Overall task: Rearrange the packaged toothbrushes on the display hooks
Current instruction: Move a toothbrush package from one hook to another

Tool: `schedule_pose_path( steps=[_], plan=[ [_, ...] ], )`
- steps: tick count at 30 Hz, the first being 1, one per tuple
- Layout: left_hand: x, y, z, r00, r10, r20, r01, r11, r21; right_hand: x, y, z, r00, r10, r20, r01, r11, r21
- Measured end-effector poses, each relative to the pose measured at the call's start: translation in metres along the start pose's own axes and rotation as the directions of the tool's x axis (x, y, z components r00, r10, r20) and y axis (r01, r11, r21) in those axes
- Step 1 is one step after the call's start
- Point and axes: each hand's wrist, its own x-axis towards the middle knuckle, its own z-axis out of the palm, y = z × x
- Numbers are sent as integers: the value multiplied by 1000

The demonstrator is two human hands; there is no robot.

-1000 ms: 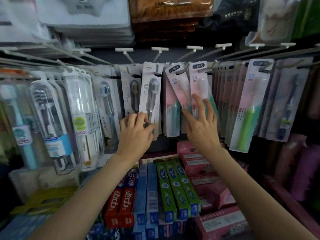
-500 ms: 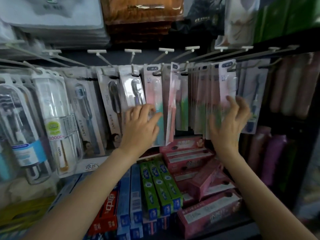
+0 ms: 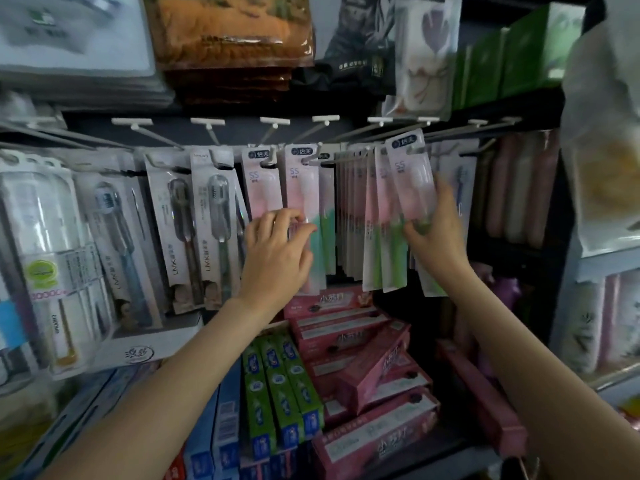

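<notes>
My left hand (image 3: 277,251) pinches a pink toothbrush pack (image 3: 301,188). At 3 o'clock, my right hand (image 3: 438,233) grips a tilted pack (image 3: 410,174).

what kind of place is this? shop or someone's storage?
Most likely a shop's toiletries aisle: rows of packaged toothbrushes hang on white display hooks, boxed toothpaste is stacked below, and bagged goods sit on the shelf above.

toothbrush packs (image 3: 349,216) hang on hooks (image 3: 325,124) above toothpaste boxes (image 3: 346,368).
</notes>
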Motion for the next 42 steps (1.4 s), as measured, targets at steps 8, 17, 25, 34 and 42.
schedule_pose_path(
  steps=[8, 17, 25, 34, 42],
  plan=[
    [8, 6, 10, 999, 28, -23, -28, 1000, -12, 4, -1, -29, 994, -77, 81, 97, 956, -276],
    [9, 5, 26, 998, 18, 59, -21, 998, 62, -12, -15, -25, 979, -106, 175, 196, 727, -658],
    [11, 7, 28, 988, -5, 152, -20, 986, 163, -7, -43, 28, 893, -71, 445, 346, 740, -576],
    [8, -6, 30, 996, 35, 80, -28, 996, -82, 25, -62, 80, 935, 71, 347, 24, 965, -262],
    [9, -18, 18, 1000, -16, -11, 13, 976, -217, 27, -46, 96, 919, 202, 339, -206, 978, -24]
  ],
)
